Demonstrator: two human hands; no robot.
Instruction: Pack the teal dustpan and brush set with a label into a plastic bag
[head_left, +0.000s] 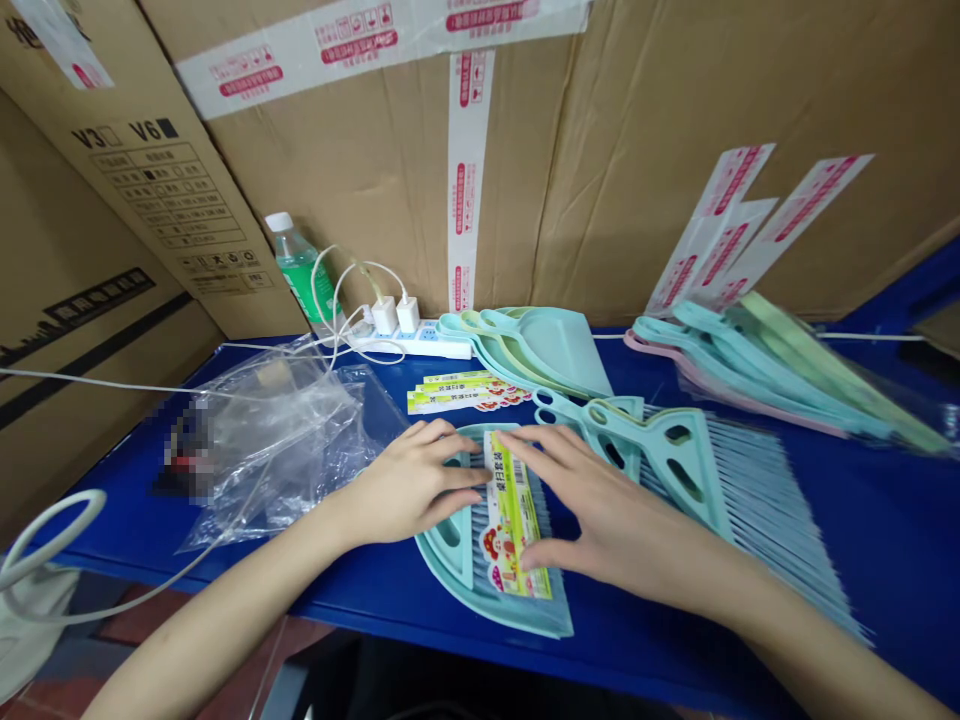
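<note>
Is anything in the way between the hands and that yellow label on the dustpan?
Nothing visible: the right hand lies on the label, the left hand touches its edge, atop the brush in the dustpan.

Under our fingers (457, 470) there's a label card (510, 520) on a brush (459, 545) lying in a dustpan (495, 612). Plastic bags (277, 440) lie left of them, spare brushes (720, 480) right, stacked dustpans (547, 350) and a power strip (420, 345) behind, all on the table (900, 500).

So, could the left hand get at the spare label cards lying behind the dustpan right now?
Probably yes: the label cards lie just beyond the left hand, with only bare table between.
</note>
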